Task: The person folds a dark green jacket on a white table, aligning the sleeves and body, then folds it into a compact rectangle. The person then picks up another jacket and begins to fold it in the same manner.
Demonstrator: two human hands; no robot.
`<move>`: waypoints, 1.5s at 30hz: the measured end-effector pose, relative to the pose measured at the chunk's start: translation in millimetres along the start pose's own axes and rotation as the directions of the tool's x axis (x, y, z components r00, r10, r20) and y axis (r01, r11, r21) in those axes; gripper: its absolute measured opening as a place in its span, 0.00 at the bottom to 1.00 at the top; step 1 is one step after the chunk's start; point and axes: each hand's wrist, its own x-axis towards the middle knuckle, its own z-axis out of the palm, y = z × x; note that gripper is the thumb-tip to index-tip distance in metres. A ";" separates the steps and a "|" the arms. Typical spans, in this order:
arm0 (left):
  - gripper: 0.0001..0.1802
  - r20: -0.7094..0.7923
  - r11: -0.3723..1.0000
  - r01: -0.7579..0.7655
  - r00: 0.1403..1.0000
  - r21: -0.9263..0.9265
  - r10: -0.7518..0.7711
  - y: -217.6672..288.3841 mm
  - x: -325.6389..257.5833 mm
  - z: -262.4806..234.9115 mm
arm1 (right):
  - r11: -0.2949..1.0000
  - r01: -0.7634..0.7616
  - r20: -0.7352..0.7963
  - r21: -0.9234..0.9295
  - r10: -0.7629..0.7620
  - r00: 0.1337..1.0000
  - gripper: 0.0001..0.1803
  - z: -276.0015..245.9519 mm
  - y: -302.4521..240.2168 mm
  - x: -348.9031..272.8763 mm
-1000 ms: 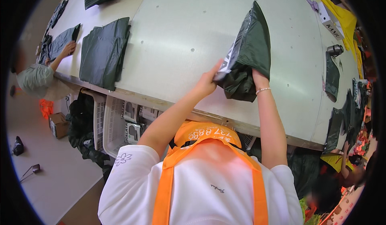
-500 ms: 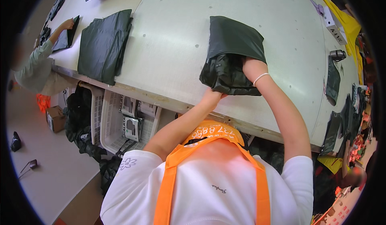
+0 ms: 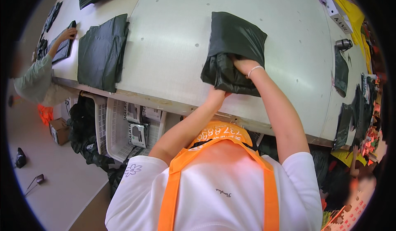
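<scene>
A dark green plastic bag (image 3: 238, 39) lies flat on the pale table (image 3: 173, 33), its crumpled open end toward me. My right hand (image 3: 244, 66), with a thin bracelet at the wrist, is pressed into that crumpled end and grips its folds. My left hand (image 3: 217, 92) holds the bag's near lower edge, close to the table's front rim. An orange cap and orange straps over a white shirt fill the lower middle of the view.
A stack of dark bags (image 3: 101, 51) lies at the table's left. Another person's hand (image 3: 68, 33) rests on a dark bag at far left. White crates (image 3: 119, 128) stand under the table. More dark bags (image 3: 341, 72) and a small metal object (image 3: 343, 44) lie to the right.
The bag was held up and tilted above the table; it now lies flat. Both hands have come down to its near crumpled end.
</scene>
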 end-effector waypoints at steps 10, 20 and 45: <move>0.22 0.187 0.997 -0.011 0.982 -0.076 0.025 7.9 -15.0 29.8 | 0.958 0.141 -0.034 -0.251 -0.154 0.987 0.26 -13.4 -38.9 -82.0; 0.14 0.096 0.901 -0.050 0.995 0.431 0.010 38.7 -20.3 23.2 | -0.161 0.037 0.000 0.986 0.228 0.974 0.11 72.6 36.9 -126.9; 0.38 0.876 -0.899 -0.435 0.454 0.055 -0.166 70.6 -47.3 103.5 | 0.018 0.074 -0.076 0.997 0.211 0.974 0.12 40.2 43.9 -154.4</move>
